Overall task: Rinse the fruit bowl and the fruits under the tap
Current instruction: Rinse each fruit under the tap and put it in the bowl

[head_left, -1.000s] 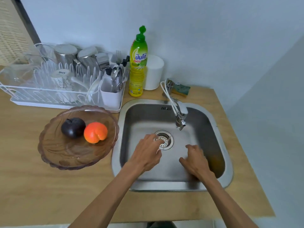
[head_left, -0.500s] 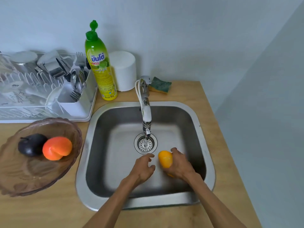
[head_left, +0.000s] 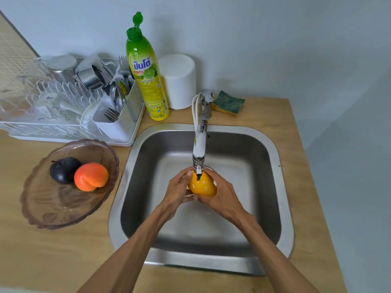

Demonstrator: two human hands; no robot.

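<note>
While both hands, left [head_left: 178,190] and right [head_left: 220,196], cup the mango [head_left: 202,187] with curled fingers right under the tap [head_left: 199,149] over the sink [head_left: 275,157], it seems best to roll it slowly so every side rinses.

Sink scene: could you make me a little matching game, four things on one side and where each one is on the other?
Things:
1. yellow fruit
2. dark plum
3. sponge
4. forks

Places:
A. in the dish rack's cutlery holder
B. on the counter behind the sink
C. held by both hands under the tap
D. in the glass bowl

Pairs: 1-C, 2-D, 3-B, 4-A
</note>
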